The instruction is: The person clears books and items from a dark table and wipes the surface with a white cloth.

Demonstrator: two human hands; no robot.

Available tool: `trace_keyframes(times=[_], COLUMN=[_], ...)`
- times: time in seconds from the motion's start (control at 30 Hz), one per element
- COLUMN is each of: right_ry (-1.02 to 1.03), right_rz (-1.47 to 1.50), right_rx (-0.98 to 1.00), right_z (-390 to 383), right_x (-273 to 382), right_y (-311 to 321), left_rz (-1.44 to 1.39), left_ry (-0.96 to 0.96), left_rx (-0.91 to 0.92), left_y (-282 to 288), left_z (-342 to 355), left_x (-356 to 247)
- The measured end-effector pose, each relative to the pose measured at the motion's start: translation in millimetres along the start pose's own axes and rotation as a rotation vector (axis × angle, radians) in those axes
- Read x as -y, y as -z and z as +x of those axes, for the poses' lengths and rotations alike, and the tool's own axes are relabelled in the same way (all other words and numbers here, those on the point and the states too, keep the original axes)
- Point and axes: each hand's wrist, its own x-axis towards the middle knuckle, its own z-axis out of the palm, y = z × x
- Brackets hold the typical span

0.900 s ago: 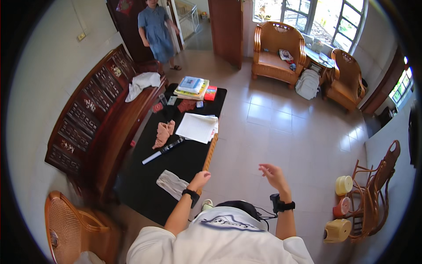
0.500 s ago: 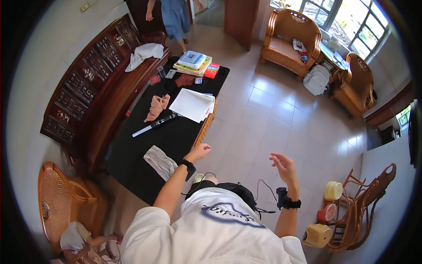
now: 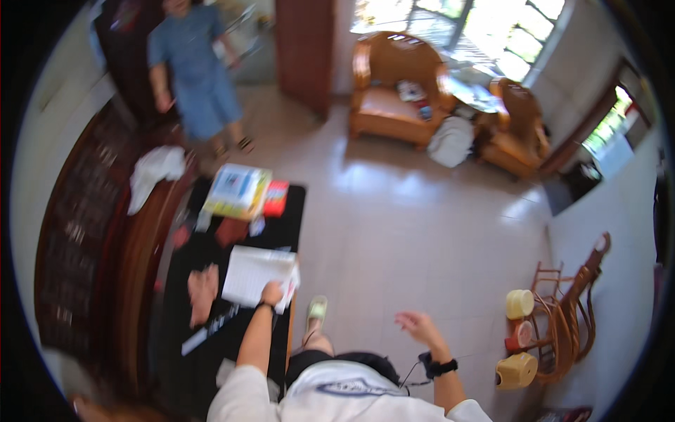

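Note:
My left hand [image 3: 272, 292] is over the near right part of a stack of white paper sheets [image 3: 253, 271] on the black table [image 3: 176, 383]. Blur hides whether its fingers touch or grip the sheets. Out over the floor, my right hand [image 3: 417, 327] has its fingers loosely apart and holds nothing. Left of the sheets lies a crumpled pinkish-brown cloth [image 3: 203, 294]. A long black-and-white stick-like object [image 3: 209, 330] rests slantwise just nearer to me. Farther along the table are a pile of books [image 3: 238, 191] and a red box [image 3: 275, 199].
A person in blue [image 3: 193, 70] stands beyond the table's far end. A dark carved wooden bench [image 3: 133, 235] runs along the table's left. Wooden armchairs [image 3: 394, 98] stand near the window. Coloured stools [image 3: 517, 371] and a rattan chair [image 3: 562, 330] are at the right wall.
I have moved forward along the table. My left hand has gone from beside the table's edge to over the sheets. The person in blue now shows more fully.

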Motion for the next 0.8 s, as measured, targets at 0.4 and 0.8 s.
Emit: trace_keyframes(times=[0.4,0.8], right_ry=[-0.288,-0.311], right_rz=[-0.164,-0.214], right_rx=[-0.023,-0.049], right_z=[57,74], right_x=[45,87], right_y=[-21,-26], left_rz=[0.34,0.54], left_ry=[-0.023,-0.113], left_rx=[0.262,0.506], left_y=[-4,1], left_z=[131,167], left_x=[14,39])
